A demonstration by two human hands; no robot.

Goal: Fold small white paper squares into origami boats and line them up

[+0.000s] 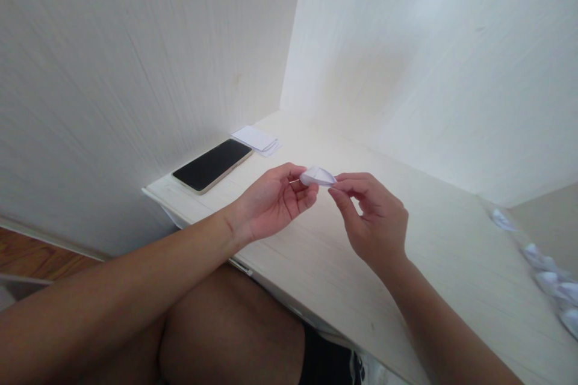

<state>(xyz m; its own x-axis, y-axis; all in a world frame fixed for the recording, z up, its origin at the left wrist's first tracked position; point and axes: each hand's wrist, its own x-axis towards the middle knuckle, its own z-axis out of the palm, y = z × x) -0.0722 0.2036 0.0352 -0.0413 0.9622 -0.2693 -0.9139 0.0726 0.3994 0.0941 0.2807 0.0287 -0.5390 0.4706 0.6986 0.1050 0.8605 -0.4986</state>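
Note:
A small piece of folded white paper (318, 176) is held between my two hands above the white tabletop. My left hand (282, 198), palm turned up, grips the paper's left end with its fingers. On the other side, my right hand (372, 210) pinches the pointed right end between thumb and forefinger. The paper looks rounded on the left and narrow on the right; its exact folded shape is too small to tell.
A black-screened phone (212, 165) lies at the tabletop's left edge, beside a few flat white paper sheets (256, 138). Several folded white paper pieces (548, 277) sit along the far right edge. Pale walls (217, 30) close off the left and back.

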